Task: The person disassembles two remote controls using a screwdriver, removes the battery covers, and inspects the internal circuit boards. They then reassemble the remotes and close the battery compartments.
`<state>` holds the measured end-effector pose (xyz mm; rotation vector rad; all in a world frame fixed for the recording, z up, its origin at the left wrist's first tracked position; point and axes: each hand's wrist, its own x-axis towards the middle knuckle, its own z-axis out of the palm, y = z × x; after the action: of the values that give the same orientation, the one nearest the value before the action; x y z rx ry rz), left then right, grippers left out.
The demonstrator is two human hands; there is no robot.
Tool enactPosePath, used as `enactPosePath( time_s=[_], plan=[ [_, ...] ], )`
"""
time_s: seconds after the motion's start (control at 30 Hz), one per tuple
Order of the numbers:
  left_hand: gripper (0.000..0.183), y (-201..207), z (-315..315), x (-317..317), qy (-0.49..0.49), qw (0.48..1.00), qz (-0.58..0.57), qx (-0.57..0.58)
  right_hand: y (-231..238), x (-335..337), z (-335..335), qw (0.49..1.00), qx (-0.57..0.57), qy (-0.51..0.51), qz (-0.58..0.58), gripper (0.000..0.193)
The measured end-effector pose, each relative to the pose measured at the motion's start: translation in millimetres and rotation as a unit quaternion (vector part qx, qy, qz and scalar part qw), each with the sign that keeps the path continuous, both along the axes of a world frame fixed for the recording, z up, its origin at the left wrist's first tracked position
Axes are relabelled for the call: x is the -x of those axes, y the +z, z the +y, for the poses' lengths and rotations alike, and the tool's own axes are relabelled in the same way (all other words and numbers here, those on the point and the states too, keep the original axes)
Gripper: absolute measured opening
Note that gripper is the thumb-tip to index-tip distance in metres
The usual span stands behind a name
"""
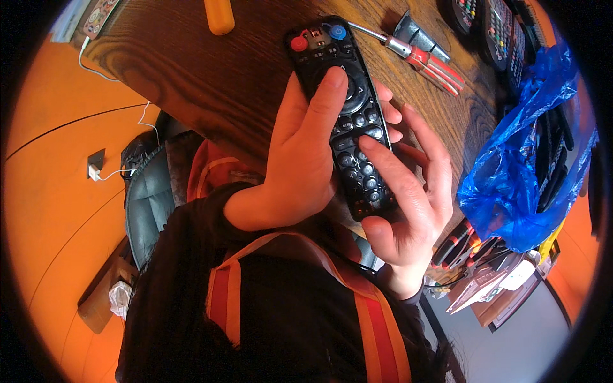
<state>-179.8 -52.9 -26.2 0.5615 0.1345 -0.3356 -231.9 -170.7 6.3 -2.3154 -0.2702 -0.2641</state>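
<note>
A long black remote control [369, 172] lies slantwise in both my hands, its buttons facing up. Its top end has a red button and a blue button, and the part between them looks uncovered. My left hand [290, 159] grips it from the left, thumb across the round navigation pad and the other fingers partly hidden. From the right side, my right hand [415, 191] supports it, with the index fingertip on a button in the lower half and the thumb near the bottom end. Just beyond lie a screwdriver [434, 69] with a red handle and a grey metal piece [419, 37].
More remote controls [501, 35] lie at the far right of the wooden table [172, 60]. A blue plastic bag [504, 185] with dark items hangs by the right edge, above some pliers [454, 246]. A yellow-orange handle [219, 16] and a cabled phone [99, 16] are at the far side.
</note>
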Motion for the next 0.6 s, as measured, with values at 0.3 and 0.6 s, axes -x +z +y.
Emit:
enactPosePath(
  time_s=[0.3, 0.6],
  plan=[
    [0.023, -2.3, -2.5, -2.1, -0.019, 1.0, 0.015, 0.017, -6.9, -1.7, -2.7, 0.999, 0.026, -0.02, -0.016, 0.046],
    [0.023, -1.5, -1.0, 0.6, -0.016, 0.999, 0.037, 0.028, -5.3, 1.8, -0.8, 0.995, -0.062, -0.056, -0.052, 0.054]
  ],
)
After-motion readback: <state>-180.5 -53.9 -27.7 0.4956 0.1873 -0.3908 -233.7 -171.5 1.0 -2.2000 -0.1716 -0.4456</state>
